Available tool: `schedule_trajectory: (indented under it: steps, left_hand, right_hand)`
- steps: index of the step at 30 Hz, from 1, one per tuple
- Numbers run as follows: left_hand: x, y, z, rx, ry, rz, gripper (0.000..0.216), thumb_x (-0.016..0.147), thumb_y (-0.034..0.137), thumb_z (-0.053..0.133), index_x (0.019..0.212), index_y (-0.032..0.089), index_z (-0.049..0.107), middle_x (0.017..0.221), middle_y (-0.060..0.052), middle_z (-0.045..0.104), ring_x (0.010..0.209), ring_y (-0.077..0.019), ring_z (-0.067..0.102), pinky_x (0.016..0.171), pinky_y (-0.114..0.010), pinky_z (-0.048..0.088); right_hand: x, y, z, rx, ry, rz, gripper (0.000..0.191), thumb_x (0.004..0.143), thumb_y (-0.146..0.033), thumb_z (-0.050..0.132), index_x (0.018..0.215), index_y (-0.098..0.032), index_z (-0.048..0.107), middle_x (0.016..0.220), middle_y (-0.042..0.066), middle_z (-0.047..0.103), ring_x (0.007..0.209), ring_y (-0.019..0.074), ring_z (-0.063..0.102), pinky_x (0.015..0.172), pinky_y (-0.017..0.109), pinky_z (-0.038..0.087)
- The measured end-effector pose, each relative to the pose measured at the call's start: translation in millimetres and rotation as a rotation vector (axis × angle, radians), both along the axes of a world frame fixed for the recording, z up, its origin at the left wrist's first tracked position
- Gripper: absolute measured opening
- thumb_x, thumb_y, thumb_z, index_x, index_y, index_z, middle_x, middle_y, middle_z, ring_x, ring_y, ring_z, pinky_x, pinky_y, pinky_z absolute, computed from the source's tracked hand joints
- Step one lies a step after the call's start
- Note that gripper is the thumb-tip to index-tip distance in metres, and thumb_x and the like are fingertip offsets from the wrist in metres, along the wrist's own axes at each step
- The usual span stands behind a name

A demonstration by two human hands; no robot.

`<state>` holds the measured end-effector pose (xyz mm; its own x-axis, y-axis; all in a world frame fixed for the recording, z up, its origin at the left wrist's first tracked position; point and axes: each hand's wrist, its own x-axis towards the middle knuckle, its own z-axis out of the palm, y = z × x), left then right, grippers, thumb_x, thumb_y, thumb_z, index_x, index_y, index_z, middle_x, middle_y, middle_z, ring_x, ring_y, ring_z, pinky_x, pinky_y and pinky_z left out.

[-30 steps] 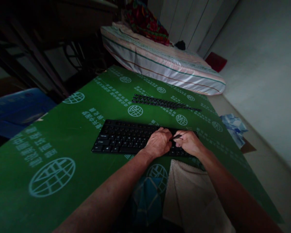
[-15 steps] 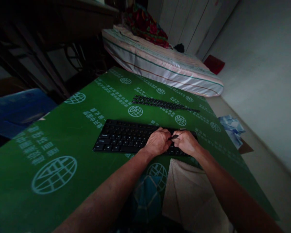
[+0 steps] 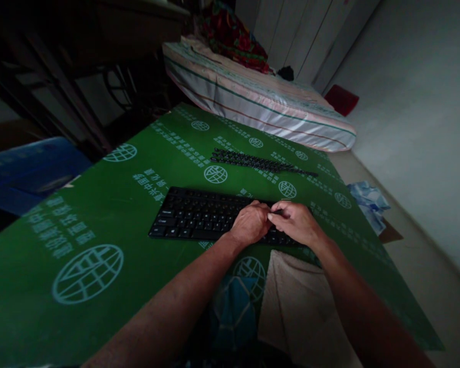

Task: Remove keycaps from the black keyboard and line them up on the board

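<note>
A black keyboard (image 3: 199,214) lies on a green printed sheet (image 3: 111,214). My left hand (image 3: 251,223) rests curled on the keyboard's right part, fingers closed on the keys. My right hand (image 3: 297,222) sits just beside it, thumb and fingers pinched together at the left hand's knuckles. A small dark thing shows between the two hands; what it is I cannot make out. Further back on the sheet lies a second black strip of keys (image 3: 256,162).
A beige cloth (image 3: 291,301) and a blue cloth (image 3: 232,312) lie over my lap at the sheet's near edge. A striped mattress (image 3: 260,105) lies behind. Crumpled blue-white plastic (image 3: 370,199) sits on the floor at the right. Dark furniture and a blue object (image 3: 26,171) stand at the left.
My right hand has shifted slightly left and its fingers have closed against the left hand. The thin dark piece seen between the hands earlier is now mostly hidden.
</note>
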<state>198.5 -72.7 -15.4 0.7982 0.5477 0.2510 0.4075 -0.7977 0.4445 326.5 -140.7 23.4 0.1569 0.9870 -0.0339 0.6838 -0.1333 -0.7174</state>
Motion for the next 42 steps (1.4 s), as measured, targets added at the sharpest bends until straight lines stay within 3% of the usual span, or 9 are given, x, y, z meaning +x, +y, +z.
schedule_trajectory:
  steps: [5,12,20,30,36,42]
  left_hand:
    - [-1.1,0.7,-1.0,-0.018,-0.007,0.017,0.013,0.08,0.018,0.052,0.075,0.017,0.064,0.083,-0.005,0.067,0.084,-0.0195,0.059,0.073,-0.027,0.048]
    - [-0.6,0.2,-1.3,-0.027,-0.015,0.01,0.013,0.075,0.011,0.053,0.075,0.017,0.065,0.08,-0.004,0.066,0.082,-0.0186,0.06,0.077,-0.027,0.047]
    - [-1.1,0.4,-5.7,-0.042,-0.041,0.006,0.01,0.076,0.018,0.056,0.081,0.018,0.066,0.085,-0.004,0.066,0.085,-0.0192,0.058,0.075,-0.027,0.047]
    - [-1.7,-0.1,-4.1,-0.05,-0.045,0.006,0.009,0.074,0.016,0.057,0.078,0.018,0.065,0.083,-0.004,0.065,0.085,-0.0207,0.057,0.073,-0.028,0.048]
    - [-1.5,0.0,-4.8,-0.057,-0.056,0.001,0.009,0.075,0.016,0.056,0.077,0.018,0.065,0.081,-0.004,0.064,0.083,-0.0205,0.057,0.074,-0.029,0.048]
    - [-2.4,-0.3,-4.5,-0.069,-0.069,0.007,0.016,0.075,0.017,0.054,0.087,0.018,0.065,0.089,-0.005,0.065,0.087,-0.0206,0.057,0.077,-0.029,0.047]
  right_hand:
    - [-3.7,1.5,-12.7,0.078,-0.088,-0.069,0.014,0.075,-0.033,0.051,0.072,-0.02,0.056,0.051,-0.003,0.054,0.047,0.0117,0.051,0.046,0.021,0.038]
    - [-8.4,1.2,-19.2,0.169,-0.26,-0.155,0.007,0.068,-0.025,0.05,0.062,-0.022,0.053,0.049,-0.002,0.054,0.045,0.0122,0.049,0.041,0.02,0.031]
    - [-0.7,3.7,-23.2,0.098,0.027,-0.244,0.006,0.068,-0.026,0.05,0.067,-0.021,0.051,0.04,-0.005,0.054,0.04,0.0137,0.053,0.042,0.021,0.04]
    - [-1.0,4.3,-25.8,0.049,0.176,-0.277,0.005,0.066,-0.025,0.051,0.064,-0.02,0.05,0.038,-0.005,0.054,0.035,0.013,0.052,0.036,0.02,0.039]
    - [-1.1,2.4,-29.8,0.104,0.057,-0.276,0.007,0.067,-0.026,0.052,0.063,-0.02,0.053,0.041,-0.004,0.056,0.039,0.013,0.053,0.04,0.02,0.04]
    - [-2.1,2.6,-37.0,0.166,-0.009,-0.285,0.01,0.065,-0.029,0.057,0.064,-0.02,0.052,0.042,-0.004,0.055,0.039,0.013,0.051,0.039,0.021,0.038]
